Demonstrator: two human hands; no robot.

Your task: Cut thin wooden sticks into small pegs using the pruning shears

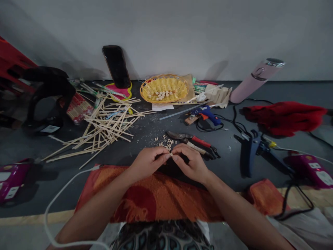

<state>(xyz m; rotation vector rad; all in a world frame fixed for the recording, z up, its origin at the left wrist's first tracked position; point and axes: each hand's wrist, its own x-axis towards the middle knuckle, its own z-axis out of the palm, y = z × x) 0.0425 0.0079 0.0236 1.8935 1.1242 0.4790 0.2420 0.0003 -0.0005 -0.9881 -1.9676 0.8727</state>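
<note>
Wood, a small pale piece (171, 155), sits at the centre of our dial, where our left hand (151, 160) and right hand (191, 163) meet. Our grip is a pinch from either side, thumb and forefinger drawn together on the piece with almost no gap; its exact shape is too small to tell. To handle it well, we judge, we should pinch lightly, hold the piece between the very tips and turn it by small rolls, wrists low and steady.

Loose pegs (169, 141) lie just beyond our hands at twelve o'clock, near enough that a careless knuckle could scatter them. Farther out at twelve, a yellow basket (182, 86) holds more small pieces (163, 94). Garden clippers (201, 141) lie at one o'clock, close to the right hand, so we do better to lift that hand than to sweep it. Past them, also near one, is a blue glue gun (211, 114); we cannot tell whether it is hot, so its tip deserves a wide berth. Long sticks (109, 125) heap up at ten o'clock on the dark surface (223, 173). Blue cutters (249, 152) lie at three, and a white cable (46, 216) loops at eight, where our left sleeve side could snag it.
</note>
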